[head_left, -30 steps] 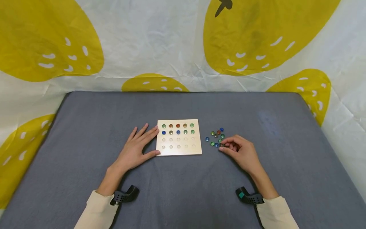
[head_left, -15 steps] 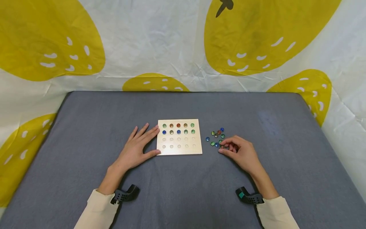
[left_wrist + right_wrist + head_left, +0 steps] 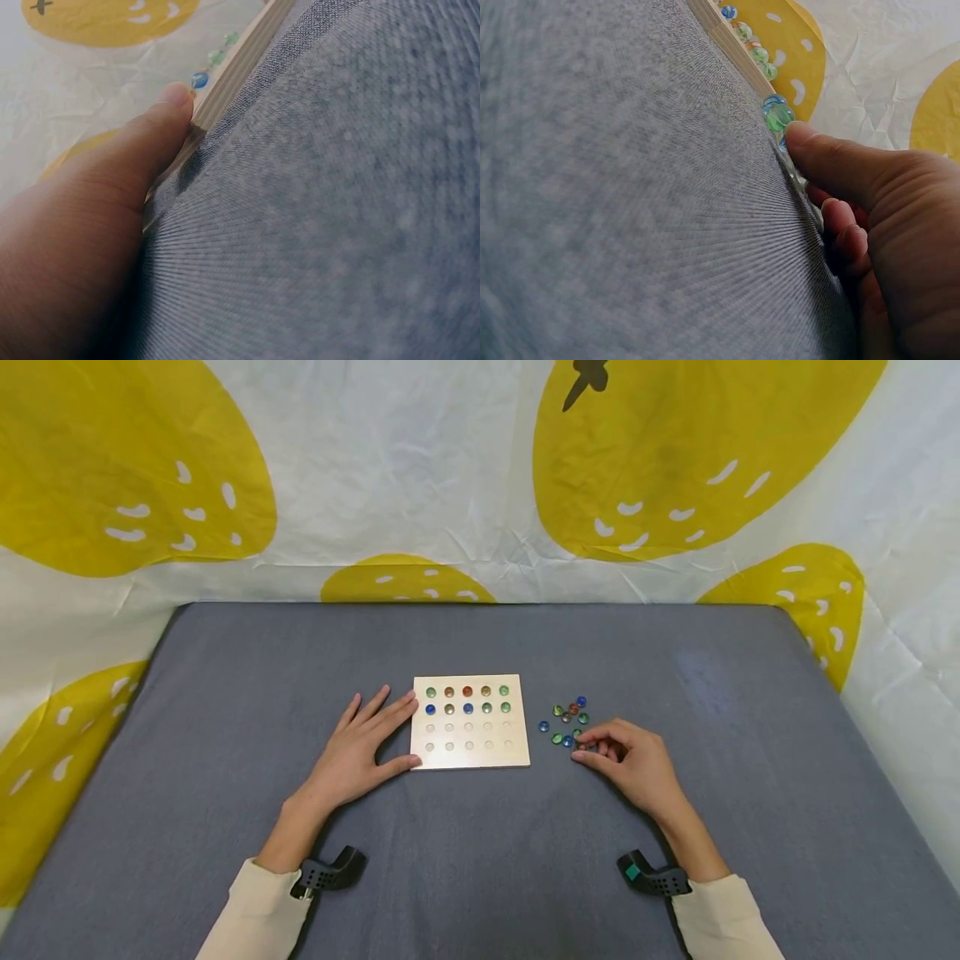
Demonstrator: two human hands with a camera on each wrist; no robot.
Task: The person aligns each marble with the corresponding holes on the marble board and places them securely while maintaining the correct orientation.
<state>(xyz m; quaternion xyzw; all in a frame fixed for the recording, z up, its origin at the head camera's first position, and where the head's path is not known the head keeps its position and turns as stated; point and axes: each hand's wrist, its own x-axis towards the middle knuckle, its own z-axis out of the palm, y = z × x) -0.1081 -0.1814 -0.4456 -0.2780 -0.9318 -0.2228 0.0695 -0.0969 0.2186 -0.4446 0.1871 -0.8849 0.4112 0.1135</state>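
A pale wooden board (image 3: 471, 757) with rows of round hollows lies flat on the table. Glass marbles in green, amber, red and blue fill its two far rows; the two near rows hold none. My left hand (image 3: 362, 743) has its fingers spread, with fingertips and thumb resting on the board's left edge. In the left wrist view the thumb (image 3: 176, 94) touches the board's corner. Right of the board, my right hand (image 3: 626, 756) pinches a marble between thumb and index finger; it is mostly hidden. Loose marbles (image 3: 566, 717) lie around those fingertips.
Grey cloth (image 3: 480, 877) covers the table. A white curtain with yellow fruit print (image 3: 405, 485) hangs behind the far edge. A single blue marble (image 3: 543, 727) lies between the board and the loose group.
My right thumb and index finger have shifted very slightly left at the near side of the loose marbles. The left hand and the board stay put.
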